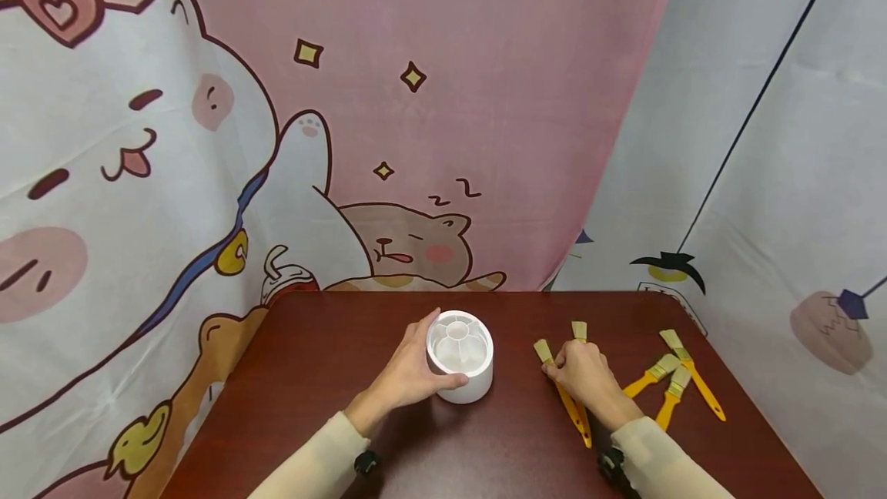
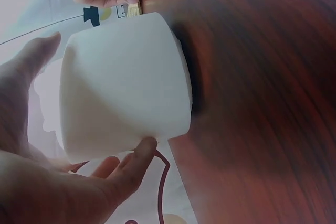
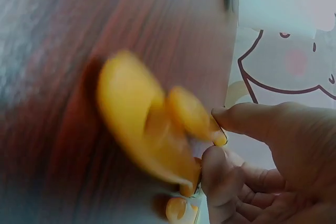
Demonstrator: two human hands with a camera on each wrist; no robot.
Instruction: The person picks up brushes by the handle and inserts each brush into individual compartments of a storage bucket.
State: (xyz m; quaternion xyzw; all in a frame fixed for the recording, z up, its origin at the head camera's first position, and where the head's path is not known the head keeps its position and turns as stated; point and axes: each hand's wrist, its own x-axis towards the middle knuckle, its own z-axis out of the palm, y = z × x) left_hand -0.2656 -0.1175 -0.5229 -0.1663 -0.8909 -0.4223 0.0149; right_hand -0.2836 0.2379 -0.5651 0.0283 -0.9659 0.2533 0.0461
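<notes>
A white round pot with a divided, flower-like insert stands on the dark table. My left hand grips it from the left, thumb at the near side and fingers round the far side. In the left wrist view the pot's smooth wall sits between the thumb and fingers. To the right, my right hand pinches a yellow-handled paintbrush, partly hidden by the hand. Another paintbrush lies just left of that hand. In the right wrist view, thumb and finger meet at a yellow handle; the nearer handles are blurred.
Several more yellow paintbrushes lie right of my right hand, two with their bristle ends close together. The reddish-brown table ends at a pink and white cartoon curtain behind and at the sides.
</notes>
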